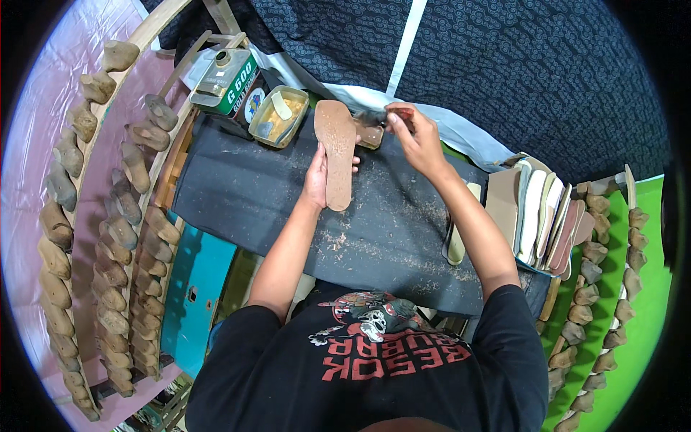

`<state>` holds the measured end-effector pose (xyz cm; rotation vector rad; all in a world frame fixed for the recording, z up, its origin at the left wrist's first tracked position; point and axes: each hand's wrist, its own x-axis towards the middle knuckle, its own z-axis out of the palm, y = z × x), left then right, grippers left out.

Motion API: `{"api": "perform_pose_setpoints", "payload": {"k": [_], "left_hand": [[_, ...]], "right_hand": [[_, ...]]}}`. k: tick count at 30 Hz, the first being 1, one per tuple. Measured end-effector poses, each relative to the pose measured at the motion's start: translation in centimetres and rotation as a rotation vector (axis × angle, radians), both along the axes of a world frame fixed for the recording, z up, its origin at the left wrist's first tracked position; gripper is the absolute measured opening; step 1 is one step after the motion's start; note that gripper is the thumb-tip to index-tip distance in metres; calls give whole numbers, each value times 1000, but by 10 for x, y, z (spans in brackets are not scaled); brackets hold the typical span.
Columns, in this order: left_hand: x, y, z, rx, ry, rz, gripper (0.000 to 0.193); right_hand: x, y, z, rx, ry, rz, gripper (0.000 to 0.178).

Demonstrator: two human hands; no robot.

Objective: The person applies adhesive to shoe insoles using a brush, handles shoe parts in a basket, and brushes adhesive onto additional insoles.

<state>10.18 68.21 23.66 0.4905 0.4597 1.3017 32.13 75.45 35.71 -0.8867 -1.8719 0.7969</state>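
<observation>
A brown shoe sole (335, 155) stands out over the dark-covered table, with wood-coloured shavings stuck to its face. My left hand (316, 175) grips its left edge, fingertips showing at the right edge. Just right of the sole's upper part, my right hand (415, 137) is closed around a dark tool with a reddish-brown handle (402, 113). The tool's dark end (372, 118) is blurred, so I cannot tell its exact kind. Behind it lies a small brown block (370, 137), partly hidden.
A tub of yellowish paste (297, 106) and a green metal can (213, 99) stand at the back left. Shavings litter the table cover (252, 189). On the right are a pale sole (455, 246) and a box of soles (503, 196). Shoe lasts (134, 167) line racks on both sides.
</observation>
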Motion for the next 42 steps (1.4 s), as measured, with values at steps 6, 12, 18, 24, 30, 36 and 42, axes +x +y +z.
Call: {"api": "perform_pose_setpoints", "payload": {"k": [6,12,18,24,30,36,42], "left_hand": [[17,19,14,2,-11,35,61],[21,33,34,2,-87,66,64],[20,36,41,138,-47,59,65],[34,27,54,4,-64,2,66],[42,25,57,14,-72,74,67],[30,28,50,128,-33,15,66],[52,21,46,-60,-171,-17,64]], "right_hand": [[-5,-29,27,205,-145,110,19],[-12,-65,25,486,-195,304,22],[-7,-80,33,314,-264,390,19],[-5,-32,51,340,-212,168,15],[-9,-60,43,530,-258,270,30],[-11,-89,37,394,-224,359,15],[-15,-40,47,358,-139,127,9]]}}
